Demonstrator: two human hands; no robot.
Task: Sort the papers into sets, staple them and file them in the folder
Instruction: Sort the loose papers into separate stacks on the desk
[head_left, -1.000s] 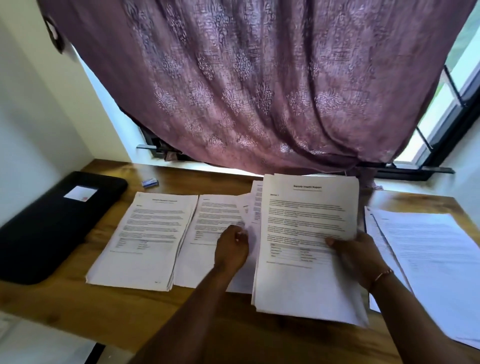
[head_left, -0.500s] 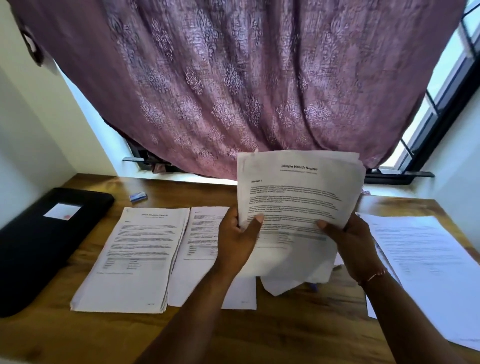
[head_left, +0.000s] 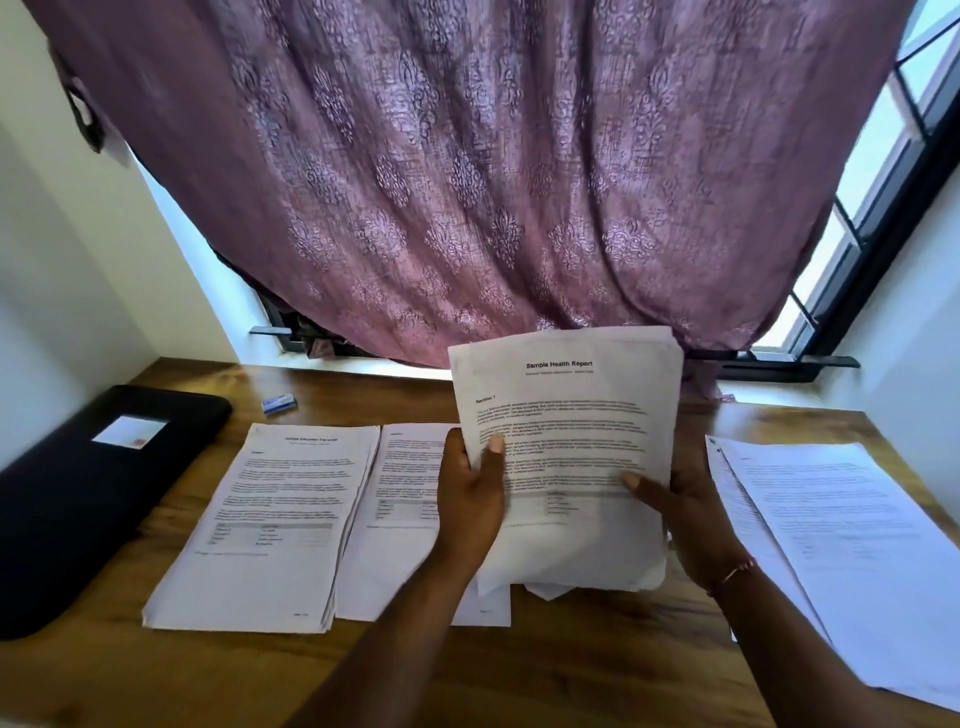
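Left hand (head_left: 470, 499): grips the left edge of the health report sheaf (head_left: 569, 452).
Right hand (head_left: 685, 512): holds its right edge.
Sheaf: lifted above the table (head_left: 571, 670).
Folder (head_left: 88, 499): far left.

A mauve patterned cloth curtain (head_left: 467, 182) hangs across a dark-framed window (head_left: 878, 150), daylight spilling in at its uncovered right edge. Below it stands a brown wooden desk (head_left: 597, 675), set between plain white walls (head_left: 62, 291).

Left hand (head_left: 470, 499) and right hand (head_left: 685, 514) grip the Sample Health Report stack (head_left: 566, 447) above the table (head_left: 571, 670)
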